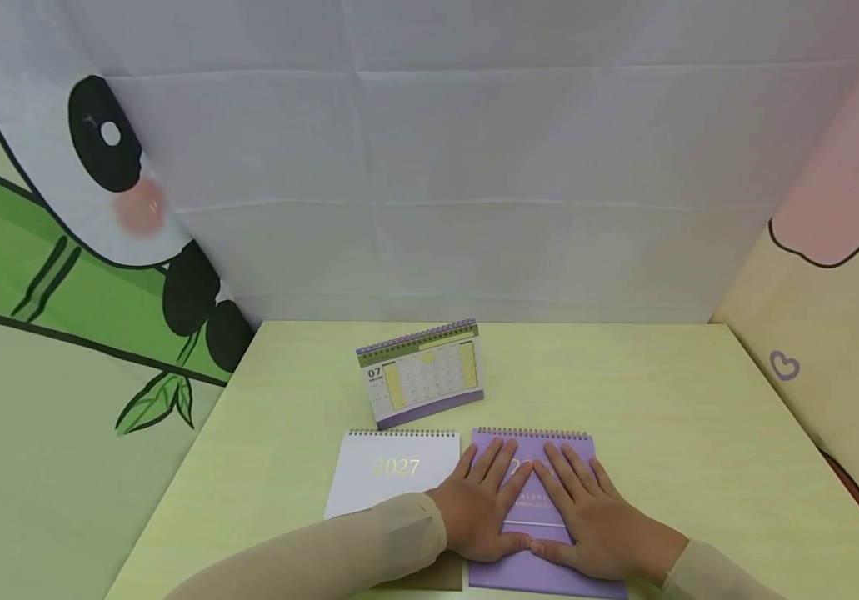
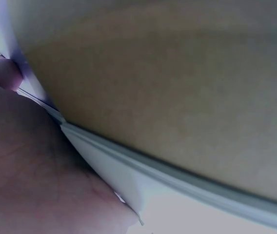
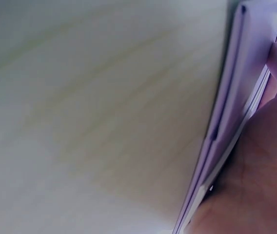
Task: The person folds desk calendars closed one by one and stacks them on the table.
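Note:
A purple spiral-bound desk calendar (image 1: 526, 575) lies flat near the table's front, its wire coil at the far edge. Both hands rest on its cover with fingers spread, thumbs meeting near the middle. The left hand (image 1: 477, 508) covers the calendar's left side and the right hand (image 1: 597, 521) its right side, hiding most of the gold print. To the left lies a white calendar (image 1: 377, 483) marked 2027, partly under the left forearm. In the right wrist view, the purple calendar's folded edge (image 3: 228, 73) shows beside the palm.
Behind the two flat calendars, an open desk calendar (image 1: 425, 375) stands tilted on the pale yellow table (image 1: 661, 383), showing page 07. A white cloth backdrop (image 1: 474, 167) hangs at the back. Printed cartoon panels flank both sides.

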Action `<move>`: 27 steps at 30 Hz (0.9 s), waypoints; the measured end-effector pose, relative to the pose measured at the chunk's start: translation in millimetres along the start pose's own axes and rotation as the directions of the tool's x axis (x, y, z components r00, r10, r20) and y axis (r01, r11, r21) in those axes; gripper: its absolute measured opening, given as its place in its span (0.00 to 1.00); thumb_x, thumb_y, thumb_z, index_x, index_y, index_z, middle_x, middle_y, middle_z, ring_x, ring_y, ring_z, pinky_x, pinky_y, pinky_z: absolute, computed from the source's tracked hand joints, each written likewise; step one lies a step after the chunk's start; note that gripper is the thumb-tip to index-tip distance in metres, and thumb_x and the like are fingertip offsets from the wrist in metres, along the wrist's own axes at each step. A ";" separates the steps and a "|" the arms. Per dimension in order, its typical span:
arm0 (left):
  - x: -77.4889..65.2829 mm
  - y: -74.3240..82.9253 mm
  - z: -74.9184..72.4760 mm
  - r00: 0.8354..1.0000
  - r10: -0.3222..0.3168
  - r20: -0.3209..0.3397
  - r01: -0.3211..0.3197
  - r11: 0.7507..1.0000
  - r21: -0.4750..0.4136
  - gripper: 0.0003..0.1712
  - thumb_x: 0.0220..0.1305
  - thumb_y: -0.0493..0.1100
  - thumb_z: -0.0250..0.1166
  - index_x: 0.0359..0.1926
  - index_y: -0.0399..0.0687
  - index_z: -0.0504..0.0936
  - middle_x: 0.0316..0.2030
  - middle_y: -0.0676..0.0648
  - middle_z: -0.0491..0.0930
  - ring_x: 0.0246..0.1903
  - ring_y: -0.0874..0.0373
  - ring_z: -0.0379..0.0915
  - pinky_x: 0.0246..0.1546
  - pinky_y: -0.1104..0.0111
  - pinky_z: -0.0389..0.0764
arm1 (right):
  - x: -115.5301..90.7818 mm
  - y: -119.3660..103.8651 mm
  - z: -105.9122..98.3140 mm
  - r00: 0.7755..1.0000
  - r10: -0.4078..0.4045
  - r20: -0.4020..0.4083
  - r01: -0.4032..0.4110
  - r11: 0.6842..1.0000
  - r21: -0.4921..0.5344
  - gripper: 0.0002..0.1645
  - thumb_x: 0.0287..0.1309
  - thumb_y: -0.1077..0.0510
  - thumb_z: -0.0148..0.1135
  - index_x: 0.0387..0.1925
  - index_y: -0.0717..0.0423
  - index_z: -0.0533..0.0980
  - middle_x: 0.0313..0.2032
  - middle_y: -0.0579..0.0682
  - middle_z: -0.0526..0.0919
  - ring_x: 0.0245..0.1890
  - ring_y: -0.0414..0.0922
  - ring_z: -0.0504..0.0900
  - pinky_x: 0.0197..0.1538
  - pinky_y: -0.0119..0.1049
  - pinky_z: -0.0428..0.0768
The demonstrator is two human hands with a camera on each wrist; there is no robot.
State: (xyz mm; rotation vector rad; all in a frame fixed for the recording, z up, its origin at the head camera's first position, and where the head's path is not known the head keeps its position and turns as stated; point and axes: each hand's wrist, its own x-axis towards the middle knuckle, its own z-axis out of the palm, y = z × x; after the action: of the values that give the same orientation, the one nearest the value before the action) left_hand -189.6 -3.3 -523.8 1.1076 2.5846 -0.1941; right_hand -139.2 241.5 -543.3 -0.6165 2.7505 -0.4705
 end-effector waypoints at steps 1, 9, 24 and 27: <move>0.1 0.0 0.2 1.000 0.000 -0.001 0.000 1.000 0.000 0.58 0.84 0.86 0.44 1.00 0.66 0.44 1.00 0.49 0.37 1.00 0.50 0.34 1.00 0.46 0.50 | 0.0 0.0 -0.1 1.000 0.000 0.002 -0.001 1.000 0.001 0.70 0.79 0.18 0.63 0.97 0.60 0.53 0.97 0.67 0.46 0.97 0.75 0.47 0.90 0.86 0.50; -0.1 0.6 -0.1 1.000 -0.001 -0.002 0.001 1.000 0.009 0.58 0.85 0.86 0.44 1.00 0.66 0.44 1.00 0.49 0.38 1.00 0.50 0.35 0.99 0.46 0.50 | 0.0 0.3 -0.4 1.000 -0.002 0.002 0.002 1.000 -0.007 0.70 0.79 0.18 0.62 0.96 0.60 0.54 0.97 0.67 0.46 0.97 0.75 0.47 0.90 0.86 0.50; -0.2 1.4 -1.0 1.000 -0.004 -0.002 0.004 1.000 0.024 0.57 0.85 0.85 0.44 1.00 0.67 0.45 1.00 0.49 0.38 1.00 0.50 0.36 0.99 0.47 0.51 | -0.2 -0.5 -1.6 1.000 0.004 0.012 -0.004 1.000 -0.009 0.70 0.79 0.18 0.62 0.97 0.60 0.53 0.97 0.66 0.46 0.97 0.75 0.47 0.91 0.86 0.49; -0.3 1.5 -1.1 1.000 -0.003 -0.002 0.003 1.000 0.023 0.57 0.85 0.85 0.44 1.00 0.67 0.45 1.00 0.50 0.38 1.00 0.50 0.36 0.99 0.47 0.51 | -0.4 -1.0 -2.3 1.000 0.004 0.012 -0.004 1.000 -0.006 0.70 0.79 0.18 0.62 0.96 0.60 0.54 0.97 0.66 0.46 0.97 0.75 0.47 0.91 0.86 0.49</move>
State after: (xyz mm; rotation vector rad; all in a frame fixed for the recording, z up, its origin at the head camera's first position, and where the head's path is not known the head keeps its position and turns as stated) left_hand -188.6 -2.2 -522.7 1.1121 2.5921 -0.2249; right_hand -139.3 241.4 -540.8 -0.6139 2.7417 -0.4562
